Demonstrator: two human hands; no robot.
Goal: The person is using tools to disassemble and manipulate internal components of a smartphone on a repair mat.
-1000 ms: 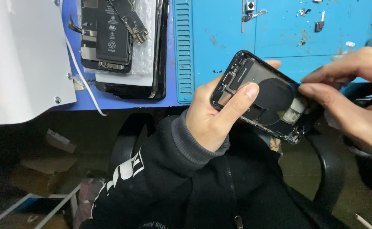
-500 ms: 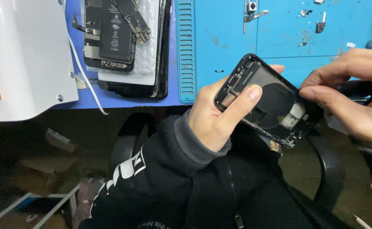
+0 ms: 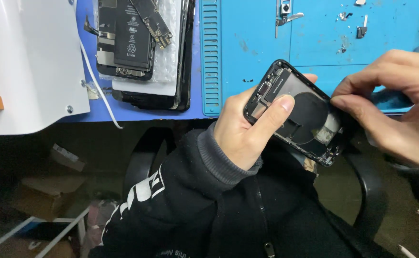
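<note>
Left hand (image 3: 243, 129): clenched around an opened phone housing (image 3: 298, 112), thumb laid across the upper inner face, fingers wrapped behind the rear. Housing held tilted, inner side up, above the near edge of the worktop (image 3: 137, 112) and over the lap. Inside the housing: a dark round coil (image 3: 314, 119) at the centre, small metal brackets and connectors toward the upper end, a pale component near the lower right corner.

Right hand (image 3: 396, 105): pinched at the right-hand edge of the housing, thumb and forefinger tips touching the frame beside the coil. Anything gripped between those fingertips too small to tell.

On the worktop, behind the housing: a blue work mat (image 3: 362, 52) with a ribbed strip along its left edge. On the mat, well apart from the hands: a small camera part with a metal bracket (image 3: 286, 14) and several loose metal bits (image 3: 360, 31).

To the left of the mat: a second dismantled phone (image 3: 128, 43), battery exposed, a narrow circuit board (image 3: 153, 21) lying slantwise on top, all resting on a stack of dark screen panels. Further left: a white device casing (image 3: 27, 62) with a white cable (image 3: 97, 81) trailing past the stack.

Below the worktop: black sleeve with white print, part of a dark chair.
</note>
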